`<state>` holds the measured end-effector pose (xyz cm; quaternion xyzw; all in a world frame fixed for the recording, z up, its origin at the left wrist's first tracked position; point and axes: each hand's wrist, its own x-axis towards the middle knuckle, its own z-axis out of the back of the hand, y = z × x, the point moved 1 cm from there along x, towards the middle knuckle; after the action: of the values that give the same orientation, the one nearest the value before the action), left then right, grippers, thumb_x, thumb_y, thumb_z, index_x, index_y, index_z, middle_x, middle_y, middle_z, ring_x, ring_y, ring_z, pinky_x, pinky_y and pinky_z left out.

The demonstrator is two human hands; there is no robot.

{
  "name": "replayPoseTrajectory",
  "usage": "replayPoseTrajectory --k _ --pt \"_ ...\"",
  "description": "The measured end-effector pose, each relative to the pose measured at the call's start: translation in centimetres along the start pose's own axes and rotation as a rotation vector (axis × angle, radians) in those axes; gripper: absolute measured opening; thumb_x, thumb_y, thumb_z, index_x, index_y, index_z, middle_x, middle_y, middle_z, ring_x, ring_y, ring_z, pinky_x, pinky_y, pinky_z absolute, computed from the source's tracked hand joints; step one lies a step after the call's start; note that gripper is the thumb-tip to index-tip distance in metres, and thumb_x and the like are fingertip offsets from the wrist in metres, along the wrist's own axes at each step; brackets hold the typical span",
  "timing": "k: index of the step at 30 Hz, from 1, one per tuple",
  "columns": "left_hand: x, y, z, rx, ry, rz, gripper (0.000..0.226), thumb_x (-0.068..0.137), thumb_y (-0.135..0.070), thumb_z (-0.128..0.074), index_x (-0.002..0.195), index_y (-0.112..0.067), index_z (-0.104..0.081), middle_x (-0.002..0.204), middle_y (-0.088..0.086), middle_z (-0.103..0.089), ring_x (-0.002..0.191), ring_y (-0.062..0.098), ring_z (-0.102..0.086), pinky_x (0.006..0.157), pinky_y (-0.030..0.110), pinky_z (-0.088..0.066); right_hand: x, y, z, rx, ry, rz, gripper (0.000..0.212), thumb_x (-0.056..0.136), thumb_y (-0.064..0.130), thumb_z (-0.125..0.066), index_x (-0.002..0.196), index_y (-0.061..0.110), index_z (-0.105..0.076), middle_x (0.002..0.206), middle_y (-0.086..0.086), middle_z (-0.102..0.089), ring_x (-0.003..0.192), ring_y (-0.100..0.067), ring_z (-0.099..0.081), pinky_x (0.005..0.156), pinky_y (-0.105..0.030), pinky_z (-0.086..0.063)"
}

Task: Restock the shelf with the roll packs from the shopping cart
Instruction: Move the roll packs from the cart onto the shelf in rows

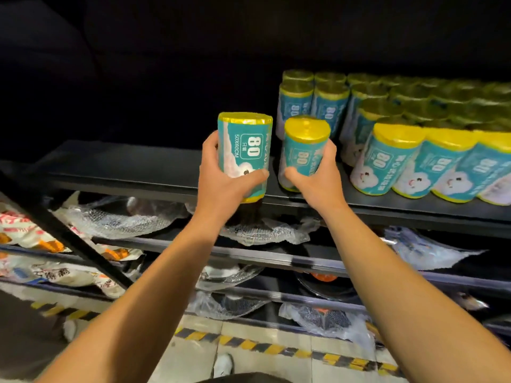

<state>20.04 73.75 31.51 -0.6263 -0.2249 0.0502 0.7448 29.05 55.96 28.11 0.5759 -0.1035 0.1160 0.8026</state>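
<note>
The left hand (224,178) is grasping one teal roll pack (244,150) upright above the black shelf (138,167) edge, while the right hand (318,178) is clasping a second pack (302,150) beside the stocked rows (414,139).

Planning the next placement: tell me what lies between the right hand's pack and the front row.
Head view: bare black shelf separates the pack in the right hand from the front row.

Roll packs (244,150) wrapped in glossy printed plastic film, teal and yellow, slightly crinkled at the ends. Shelf (154,167) of dark, matt, smooth board. Lower-tier goods in clear, shiny bubble wrap (119,219). Floor (265,335) of pale, smooth, faintly reflective tile.
</note>
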Motion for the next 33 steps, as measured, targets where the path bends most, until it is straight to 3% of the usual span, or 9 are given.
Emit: replayPoseTrajectory --k 4,11,14,17,19,21,23,27,33 --pt "4.3 2.2 -0.9 0.103 0.082 -0.058 0.092 0.063 -0.016 -0.09 0.139 -0.025 -0.039 0.127 -0.007 -0.059 0.114 0.006 -0.061 0.096 0.039 -0.055 -0.1 0.2 -0.1 -0.019 0.004 -0.054 0.087 0.081 0.023 -0.08 0.15 0.028 -0.027 0.131 0.01 -0.057 0.114 -0.01 -0.06 0.093 -0.03 -0.05" --pt "6.8 5.5 -1.1 0.169 0.223 -0.137 0.091 0.067 -0.021 -0.09 0.138 -0.023 -0.034 0.129 -0.006 -0.055 0.115 0.009 -0.059 0.086 0.018 -0.05 -0.4 0.5 -0.4 -0.013 -0.065 -0.13 0.097 0.08 0.018 -0.08 0.156 0.031 -0.021 0.13 0.028 -0.052 0.114 0.01 -0.056 0.102 -0.034 -0.049" --pt "7.8 5.8 0.1 0.174 0.3 -0.155 0.094 0.067 -0.031 -0.086 0.144 -0.025 -0.032 0.135 -0.007 -0.054 0.12 0.007 -0.056 0.095 0.028 -0.052 -1.2 1.4 -1.5 0.071 -0.214 -0.151 0.107 0.08 0.024 -0.081 0.159 0.034 -0.009 0.148 0.018 -0.038 0.127 -0.001 -0.049 0.107 -0.038 -0.047" --pt "8.7 5.4 1.2 0.178 0.276 -0.169 0.105 0.064 -0.043 -0.08 0.152 -0.024 -0.026 0.146 -0.003 -0.044 0.13 0.012 -0.048 0.103 0.041 -0.05 -2.0 2.5 -3.1 0.035 -0.463 -0.069 0.1 0.078 0.033 -0.079 0.156 0.032 -0.016 0.156 0.004 -0.03 0.134 -0.013 -0.044 0.107 -0.04 -0.047" --pt "9.1 4.9 1.8 0.187 0.272 -0.22 0.104 0.068 -0.037 -0.083 0.154 -0.026 -0.025 0.146 -0.001 -0.043 0.126 0.014 -0.05 0.098 0.039 -0.052 -2.3 2.9 -4.1 -0.062 -0.552 -0.034 0.093 0.079 0.027 -0.078 0.154 0.026 -0.023 0.151 -0.001 -0.035 0.136 -0.02 -0.042 0.109 -0.045 -0.044" --pt "9.3 4.6 2.0 0.204 0.283 -0.279 0.097 0.074 -0.024 -0.085 0.153 -0.029 -0.029 0.142 -0.006 -0.043 0.119 0.012 -0.052 0.089 0.027 -0.054 -2.4 2.8 -4.7 -0.168 -0.574 -0.03 0.088 0.079 0.016 -0.075 0.153 0.022 -0.027 0.146 -0.004 -0.04 0.134 -0.023 -0.041 0.109 -0.047 -0.042" --pt "9.2 4.4 2.1 0.222 0.279 -0.322 0.091 0.077 -0.017 -0.083 0.152 -0.032 -0.034 0.136 -0.011 -0.043 0.116 0.009 -0.051 0.081 0.015 -0.05 -2.1 2.7 -4.4 -0.229 -0.575 -0.036 0.088 0.08 0.013 -0.074 0.154 0.022 -0.028 0.146 -0.004 -0.043 0.134 -0.022 -0.042 0.109 -0.043 -0.043" --pt "9.3 4.6 1.8 0.194 0.274 -0.328 0.084 0.078 -0.015 -0.082 0.149 -0.032 -0.04 0.134 -0.014 -0.044 0.116 0.003 -0.049 0.077 0.006 -0.047 -0.8 2.4 -3.2 -0.307 -0.578 -0.055 0.087 0.084 0.014 -0.073 0.156 0.02 -0.026 0.146 -0.003 -0.044 0.134 -0.016 -0.043 0.101 -0.022 -0.035" --pt "10.0 4.8 0.7 0.162 0.307 -0.315 0.082 0.078 -0.01 -0.081 0.147 -0.029 -0.042 0.14 -0.004 -0.049 0.117 0.008 -0.053 0.084 0.018 -0.054 1.9 1.4 -2.0 -0.358 -0.603 -0.102 0.087 0.085 0.013 -0.071 0.157 0.013 -0.023 0.146 -0.01 -0.042 0.134 -0.023 -0.042 0.106 -0.026 -0.034"
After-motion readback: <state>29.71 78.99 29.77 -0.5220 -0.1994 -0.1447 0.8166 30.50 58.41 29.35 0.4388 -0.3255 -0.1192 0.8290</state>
